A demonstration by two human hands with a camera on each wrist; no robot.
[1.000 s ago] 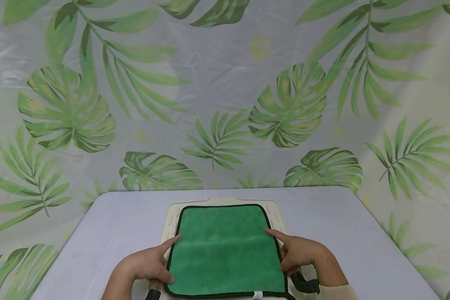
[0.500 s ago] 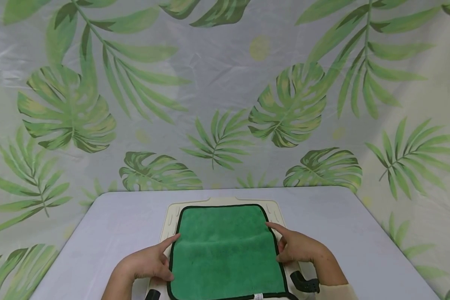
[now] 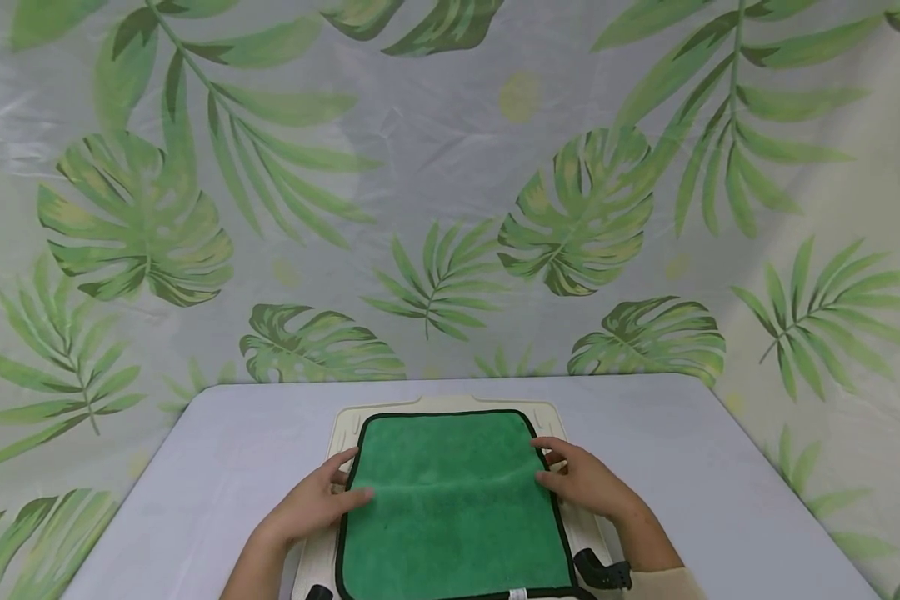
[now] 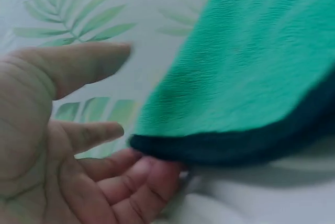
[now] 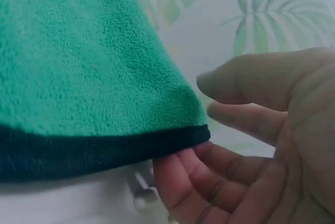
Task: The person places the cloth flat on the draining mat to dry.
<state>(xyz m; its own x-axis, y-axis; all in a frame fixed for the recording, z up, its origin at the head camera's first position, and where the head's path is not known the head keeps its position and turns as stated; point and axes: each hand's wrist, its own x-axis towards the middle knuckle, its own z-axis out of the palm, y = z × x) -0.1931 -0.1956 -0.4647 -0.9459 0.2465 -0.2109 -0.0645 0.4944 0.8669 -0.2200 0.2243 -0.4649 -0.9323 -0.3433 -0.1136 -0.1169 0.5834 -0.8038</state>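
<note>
A green plush towel [image 3: 450,525] with a dark bound edge lies spread over a cream plastic board [image 3: 450,403], with a slight crease across its middle. My left hand [image 3: 313,502] is at its left edge. In the left wrist view several fingers [image 4: 123,182] reach under the dark border, while the thumb stands raised off the cloth. At the opposite edge is my right hand [image 3: 591,485]. The right wrist view shows its fingers [image 5: 209,182] beneath the border and the thumb [image 5: 246,79] apart from the towel.
A white table [image 3: 645,433] carries the board. Behind it hangs a leaf-patterned sheet [image 3: 450,167]. A small white tag [image 3: 518,593] sits on the towel's near edge, and a black strap [image 3: 602,572] is at my right wrist.
Both hands have shifted forward along the towel's sides. Index fingers no longer point out alone; the fingers are now at the edges, and the thumbs have moved further up.
</note>
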